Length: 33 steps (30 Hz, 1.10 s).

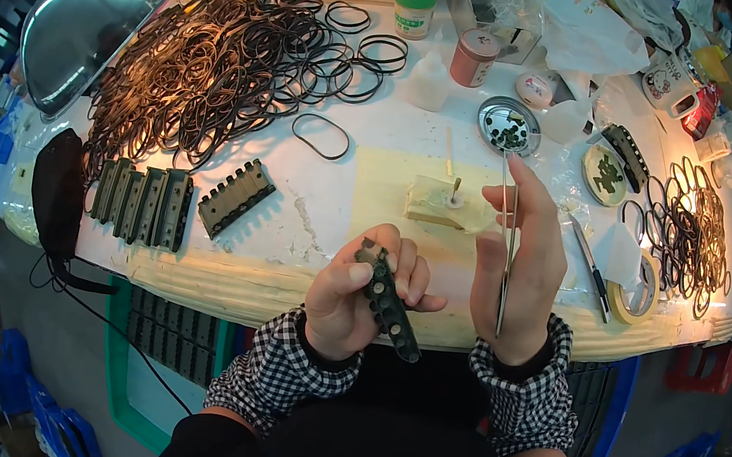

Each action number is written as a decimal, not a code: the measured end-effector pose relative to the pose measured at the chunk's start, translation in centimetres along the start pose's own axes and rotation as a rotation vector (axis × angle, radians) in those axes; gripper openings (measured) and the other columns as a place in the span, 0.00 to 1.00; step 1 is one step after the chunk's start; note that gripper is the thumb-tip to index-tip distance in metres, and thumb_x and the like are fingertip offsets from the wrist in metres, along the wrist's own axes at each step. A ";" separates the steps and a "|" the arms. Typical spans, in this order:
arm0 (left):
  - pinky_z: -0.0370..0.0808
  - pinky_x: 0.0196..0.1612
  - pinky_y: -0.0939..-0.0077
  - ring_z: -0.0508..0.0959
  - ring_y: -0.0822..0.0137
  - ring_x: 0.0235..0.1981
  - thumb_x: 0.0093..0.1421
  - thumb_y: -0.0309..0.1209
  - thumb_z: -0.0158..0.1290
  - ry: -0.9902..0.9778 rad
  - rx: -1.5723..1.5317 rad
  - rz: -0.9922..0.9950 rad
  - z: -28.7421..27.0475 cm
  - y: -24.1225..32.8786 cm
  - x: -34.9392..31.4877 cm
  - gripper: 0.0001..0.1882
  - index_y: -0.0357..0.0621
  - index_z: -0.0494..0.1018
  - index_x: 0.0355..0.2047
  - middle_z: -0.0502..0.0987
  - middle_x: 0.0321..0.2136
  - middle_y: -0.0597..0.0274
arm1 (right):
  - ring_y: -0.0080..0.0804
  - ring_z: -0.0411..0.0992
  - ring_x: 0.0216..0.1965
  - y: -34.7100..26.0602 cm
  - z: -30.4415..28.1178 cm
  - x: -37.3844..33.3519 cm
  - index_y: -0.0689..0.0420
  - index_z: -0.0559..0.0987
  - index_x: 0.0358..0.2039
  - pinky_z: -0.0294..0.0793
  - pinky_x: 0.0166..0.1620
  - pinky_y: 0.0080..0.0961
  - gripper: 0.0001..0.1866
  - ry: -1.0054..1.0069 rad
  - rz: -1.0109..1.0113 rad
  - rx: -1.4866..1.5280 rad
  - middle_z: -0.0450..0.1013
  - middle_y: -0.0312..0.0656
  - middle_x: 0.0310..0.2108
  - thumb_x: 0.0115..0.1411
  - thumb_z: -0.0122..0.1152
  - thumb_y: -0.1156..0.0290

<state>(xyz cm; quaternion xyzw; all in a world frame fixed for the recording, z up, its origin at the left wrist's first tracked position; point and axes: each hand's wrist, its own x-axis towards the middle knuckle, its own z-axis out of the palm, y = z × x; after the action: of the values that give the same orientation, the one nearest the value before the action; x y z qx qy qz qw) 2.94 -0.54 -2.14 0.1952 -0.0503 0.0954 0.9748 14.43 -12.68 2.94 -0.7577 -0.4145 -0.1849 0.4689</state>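
While a knobbly bar slants, straight metal tweezers gleam.

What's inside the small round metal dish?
The round metal dish holds small dark green pieces, loosely scattered, with its shiny floor showing between them. Whatever lies directly beneath the pieces is covered.

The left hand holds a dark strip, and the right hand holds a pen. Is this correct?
The last part is wrong: the head view shows the right hand holding tweezers. The left hand does hold a dark strip.
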 end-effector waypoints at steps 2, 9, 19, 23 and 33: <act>0.79 0.52 0.50 0.72 0.64 0.35 0.57 0.39 0.53 -0.007 -0.020 0.037 -0.1 -0.1 0.0 0.15 0.42 0.65 0.32 0.70 0.26 0.60 | 0.35 0.76 0.34 -1.8 -0.5 -0.9 0.66 0.74 0.48 0.75 0.38 0.26 0.19 -0.033 0.148 0.318 0.77 0.45 0.37 0.58 0.66 0.72; 0.73 0.43 0.69 0.72 0.66 0.35 0.56 0.40 0.54 0.003 0.077 0.072 0.0 -0.1 -0.3 0.14 0.43 0.65 0.33 0.70 0.28 0.61 | 0.31 0.78 0.34 -3.3 -0.9 -2.9 0.64 0.81 0.38 0.76 0.38 0.22 0.10 -0.178 0.249 0.724 0.79 0.43 0.33 0.56 0.67 0.77; 0.68 0.40 0.72 0.70 0.67 0.33 0.56 0.40 0.54 0.021 0.100 0.080 0.1 -0.2 -0.3 0.15 0.43 0.65 0.32 0.70 0.28 0.61 | 0.33 0.77 0.33 -3.1 -0.6 -3.0 0.63 0.81 0.36 0.76 0.37 0.23 0.09 -0.169 0.183 0.653 0.78 0.42 0.30 0.55 0.68 0.76; 0.68 0.40 0.73 0.69 0.67 0.33 0.56 0.40 0.54 0.027 0.104 0.076 0.2 -0.1 -0.3 0.15 0.43 0.65 0.32 0.69 0.27 0.61 | 0.33 0.78 0.33 -3.0 -0.7 -2.8 0.63 0.81 0.37 0.76 0.37 0.23 0.09 -0.180 0.165 0.642 0.78 0.42 0.30 0.55 0.68 0.76; 0.68 0.39 0.72 0.70 0.67 0.33 0.56 0.40 0.54 0.010 0.090 0.066 0.1 -0.1 -0.2 0.15 0.43 0.65 0.31 0.68 0.26 0.62 | 0.33 0.78 0.32 -3.1 -0.9 -2.4 0.63 0.81 0.36 0.76 0.36 0.23 0.08 -0.208 0.136 0.604 0.78 0.42 0.31 0.55 0.67 0.76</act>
<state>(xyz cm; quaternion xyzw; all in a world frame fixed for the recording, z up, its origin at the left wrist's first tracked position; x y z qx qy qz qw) 2.77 -0.68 -2.13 0.2365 -0.0474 0.1308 0.9616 10.60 -13.86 3.46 -0.6254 -0.4447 0.0567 0.6387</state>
